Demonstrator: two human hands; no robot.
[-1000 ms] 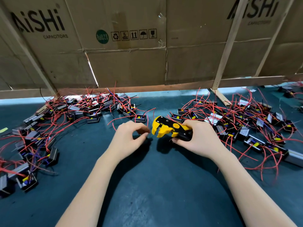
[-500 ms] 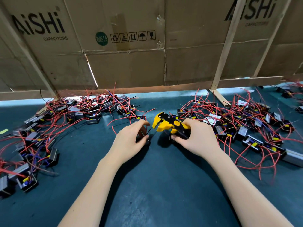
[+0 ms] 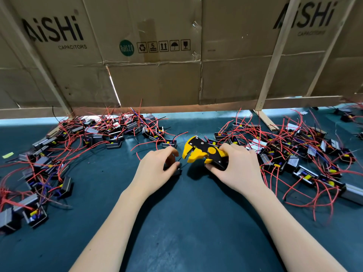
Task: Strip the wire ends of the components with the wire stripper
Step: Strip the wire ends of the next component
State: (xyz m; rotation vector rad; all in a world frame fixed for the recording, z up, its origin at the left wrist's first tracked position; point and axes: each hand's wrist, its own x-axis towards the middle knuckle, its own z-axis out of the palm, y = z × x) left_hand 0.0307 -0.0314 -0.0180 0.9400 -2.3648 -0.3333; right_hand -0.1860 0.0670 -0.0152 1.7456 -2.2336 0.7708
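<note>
My right hand grips the handles of a yellow and black wire stripper, whose jaws point left toward my other hand. My left hand curls over a small black component on the mat, mostly hiding it; a thin dark wire runs from it toward the stripper's jaws. Piles of black components with red wires lie on the left and on the right.
A dark green mat covers the table. A cardboard wall on wooden slats stands at the back, just behind the piles. A loose component with a red wire sits just beyond my left hand.
My left hand has settled lower onto the component on the mat. The stripper has shifted slightly left toward it. The camera has drifted a little.
</note>
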